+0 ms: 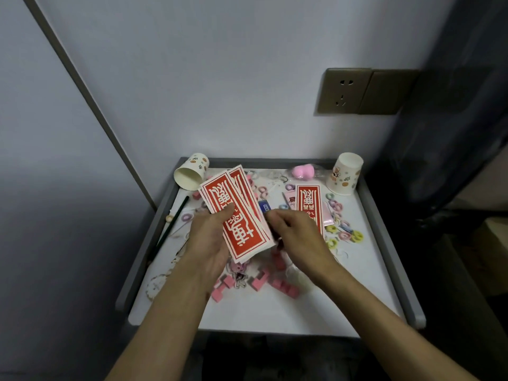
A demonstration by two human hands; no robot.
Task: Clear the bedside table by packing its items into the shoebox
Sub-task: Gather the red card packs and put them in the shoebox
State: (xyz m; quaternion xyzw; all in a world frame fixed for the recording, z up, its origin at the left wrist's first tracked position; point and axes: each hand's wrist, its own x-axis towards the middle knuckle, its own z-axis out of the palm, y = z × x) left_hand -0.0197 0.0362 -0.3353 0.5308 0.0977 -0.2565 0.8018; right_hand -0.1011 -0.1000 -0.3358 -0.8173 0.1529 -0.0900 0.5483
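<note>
Early going: fingers of the left hand (211, 237) clamp a fan of red-and-white paper slips (239, 215) above the grey-rimmed white desk (288, 312). Whether the right hand (297, 235) grips anything in its curled fingers, I cannot tell. Two paper cups (345, 174) and pink blocks (283, 287) remain; shoebox unseen.

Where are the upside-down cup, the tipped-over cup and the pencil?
upside-down cup (345, 174): head view, side wall
tipped-over cup (198, 162): head view, outer wall
pencil (171, 225): head view, mid-shaft
</note>
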